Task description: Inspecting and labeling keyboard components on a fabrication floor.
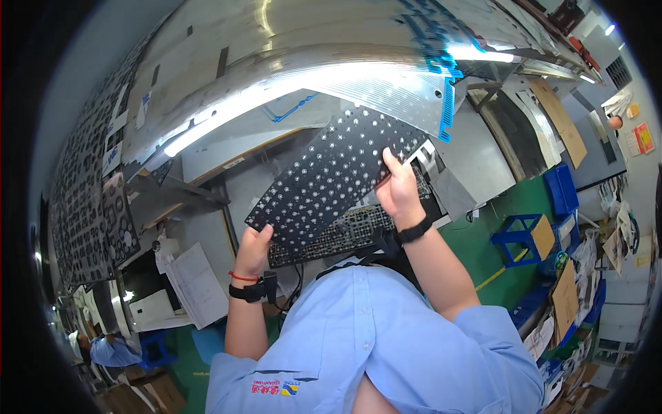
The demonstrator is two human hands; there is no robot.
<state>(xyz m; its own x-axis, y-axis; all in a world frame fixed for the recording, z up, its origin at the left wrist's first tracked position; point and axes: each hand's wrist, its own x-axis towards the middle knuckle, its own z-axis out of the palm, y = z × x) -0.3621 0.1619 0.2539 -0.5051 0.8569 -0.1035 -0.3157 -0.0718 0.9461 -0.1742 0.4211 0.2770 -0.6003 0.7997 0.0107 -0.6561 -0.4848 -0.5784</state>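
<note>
A thin black sheet [331,172], dotted all over with pale silvery spots, is held up at a tilt in front of me. My left hand [252,250] pinches its near left corner, thumb on top. At the right edge, my right hand [400,188] grips it, also with the thumb on the upper face. Beneath it a dark panel with a grid of openings [338,234] lies on the work surface, partly covered by the sheet. The fingers under the sheet are hidden.
A bright lamp tube [289,86] crosses under a metal shelf [276,41]. A clear sheet with a blue edge [447,103] juts out above the work. Patterned dark sheets [83,179] stand left. A blue stool [514,238] is right; another person [114,352] appears lower left.
</note>
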